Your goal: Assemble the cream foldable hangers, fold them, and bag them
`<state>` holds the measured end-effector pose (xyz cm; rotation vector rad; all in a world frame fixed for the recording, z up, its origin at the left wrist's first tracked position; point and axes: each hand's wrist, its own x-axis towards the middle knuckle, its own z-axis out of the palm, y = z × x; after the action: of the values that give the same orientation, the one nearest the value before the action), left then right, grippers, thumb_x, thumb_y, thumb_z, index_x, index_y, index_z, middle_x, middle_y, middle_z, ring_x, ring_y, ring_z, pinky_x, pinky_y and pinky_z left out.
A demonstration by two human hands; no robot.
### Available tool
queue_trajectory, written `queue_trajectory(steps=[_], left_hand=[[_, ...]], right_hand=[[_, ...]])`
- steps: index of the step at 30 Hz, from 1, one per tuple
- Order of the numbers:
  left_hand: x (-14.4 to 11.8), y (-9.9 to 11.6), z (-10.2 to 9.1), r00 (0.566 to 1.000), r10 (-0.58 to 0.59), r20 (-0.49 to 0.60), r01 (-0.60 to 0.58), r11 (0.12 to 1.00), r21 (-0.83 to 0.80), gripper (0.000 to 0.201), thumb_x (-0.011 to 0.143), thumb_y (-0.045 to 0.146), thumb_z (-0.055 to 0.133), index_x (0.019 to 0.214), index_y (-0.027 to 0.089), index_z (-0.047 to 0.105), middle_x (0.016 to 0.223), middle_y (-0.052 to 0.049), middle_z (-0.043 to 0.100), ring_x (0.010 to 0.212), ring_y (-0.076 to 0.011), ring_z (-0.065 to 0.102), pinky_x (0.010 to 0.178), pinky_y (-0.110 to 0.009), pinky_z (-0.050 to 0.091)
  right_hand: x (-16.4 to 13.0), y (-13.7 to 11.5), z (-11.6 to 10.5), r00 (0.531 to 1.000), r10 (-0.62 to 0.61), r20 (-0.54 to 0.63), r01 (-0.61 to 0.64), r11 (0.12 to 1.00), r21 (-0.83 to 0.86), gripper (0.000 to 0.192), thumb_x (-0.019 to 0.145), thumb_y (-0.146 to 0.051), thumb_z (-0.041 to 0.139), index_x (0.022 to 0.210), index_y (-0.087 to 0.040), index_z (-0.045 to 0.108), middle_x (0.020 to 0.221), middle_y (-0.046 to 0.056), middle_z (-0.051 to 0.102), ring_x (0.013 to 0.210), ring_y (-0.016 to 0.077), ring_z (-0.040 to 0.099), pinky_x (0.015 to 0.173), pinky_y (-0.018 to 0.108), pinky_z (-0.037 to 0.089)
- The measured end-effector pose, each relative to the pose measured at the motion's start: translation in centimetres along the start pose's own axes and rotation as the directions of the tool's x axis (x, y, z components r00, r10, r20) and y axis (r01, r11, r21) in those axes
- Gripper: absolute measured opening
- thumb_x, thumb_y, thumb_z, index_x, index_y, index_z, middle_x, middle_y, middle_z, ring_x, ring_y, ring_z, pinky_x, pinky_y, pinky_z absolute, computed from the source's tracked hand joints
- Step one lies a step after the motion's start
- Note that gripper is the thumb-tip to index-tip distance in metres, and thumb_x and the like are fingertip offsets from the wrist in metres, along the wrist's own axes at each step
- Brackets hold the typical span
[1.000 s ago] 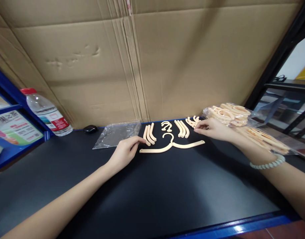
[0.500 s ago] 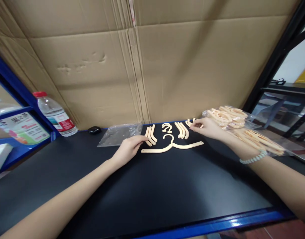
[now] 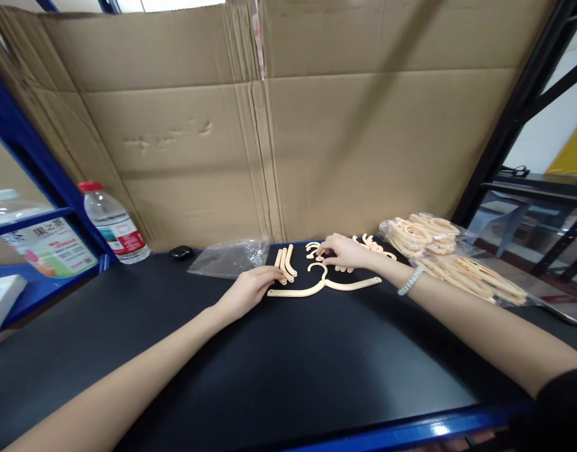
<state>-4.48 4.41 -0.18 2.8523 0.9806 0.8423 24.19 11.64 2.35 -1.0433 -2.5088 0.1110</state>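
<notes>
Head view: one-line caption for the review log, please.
Left hand rests beside curved cream pieces; right hand touches small hooks above an assembled hanger.

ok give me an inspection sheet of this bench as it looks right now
surface: black tabletop with a blue front edge, no marks seen
job's things: assembled cream hanger; curved cream arm pieces; small hook pieces
clutter: empty clear bag; bags of cream parts; water bottle; small black object
grippers: left hand rests by the hanger's end, fingers at the arm pieces; right hand reaches onto the hook pieces
cables: nothing seen
surroundings: cardboard sheet behind; blue shelving left; dark rack right
</notes>
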Motion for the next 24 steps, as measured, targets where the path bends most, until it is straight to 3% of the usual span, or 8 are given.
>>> queue_trajectory(steps=[5,11,13,17,24], left_hand=[[0.0,0.1,0.0,1.000,-0.018,0.016,0.018,1.000,0.014,0.029,0.092,0.010,0.040,0.107,0.020,0.063,0.111,-0.007,0.066,0.105,-0.0190,0.061,0.093,-0.034,0.049],[0.2,0.3,-0.1,0.999,-0.050,0.011,0.050,0.999,0.019,0.027,0.092,0.011,0.041,0.104,0.021,0.062,0.104,-0.007,0.064,0.099,-0.0185,0.060,0.088,-0.034,0.050],[0.2,0.3,0.0,0.999,-0.054,0.003,0.054,0.998,0.021,0.025,0.092,0.012,0.042,0.101,0.020,0.063,0.103,-0.007,0.064,0.097,-0.0189,0.059,0.087,-0.033,0.050],[0.5,0.1,0.1,0.999,-0.053,-0.013,0.053,0.998,0.020,0.023,0.092,0.015,0.044,0.098,0.018,0.065,0.099,-0.008,0.063,0.094,-0.0201,0.058,0.086,-0.034,0.049],[0.8,0.6,-0.3,0.997,-0.041,-0.066,0.040,0.999,-0.018,0.020,0.090,0.015,0.046,0.086,0.021,0.065,0.090,-0.005,0.067,0.085,-0.0198,0.057,0.080,-0.034,0.048]], right_hand=[[2.4,1.0,0.5,1.000,-0.022,0.017,0.023,0.998,-0.058,0.020,0.084,-0.015,0.056,0.095,-0.018,0.073,0.086,0.006,0.070,0.078,0.0166,0.061,0.070,0.025,0.043],[5.1,0.9,0.8,0.984,-0.031,0.176,0.060,0.985,-0.165,0.012,0.076,-0.011,0.067,0.085,-0.018,0.072,0.085,0.005,0.069,0.086,0.0181,0.061,0.077,0.027,0.044],[5.7,0.6,1.0,0.975,-0.004,0.221,0.050,0.979,-0.200,0.010,0.080,-0.019,0.067,0.089,-0.016,0.069,0.090,0.005,0.067,0.089,0.0185,0.061,0.080,0.031,0.047],[6.7,0.0,1.4,0.955,0.086,0.284,-0.010,0.966,-0.258,0.024,0.091,-0.032,0.056,0.108,-0.015,0.060,0.110,0.007,0.062,0.095,0.0185,0.061,0.082,0.039,0.051],[7.6,0.0,1.4,0.940,0.170,0.296,-0.093,0.962,-0.256,0.026,0.092,-0.032,0.055,0.113,-0.018,0.058,0.114,0.007,0.060,0.095,0.0185,0.061,0.081,0.037,0.053]])
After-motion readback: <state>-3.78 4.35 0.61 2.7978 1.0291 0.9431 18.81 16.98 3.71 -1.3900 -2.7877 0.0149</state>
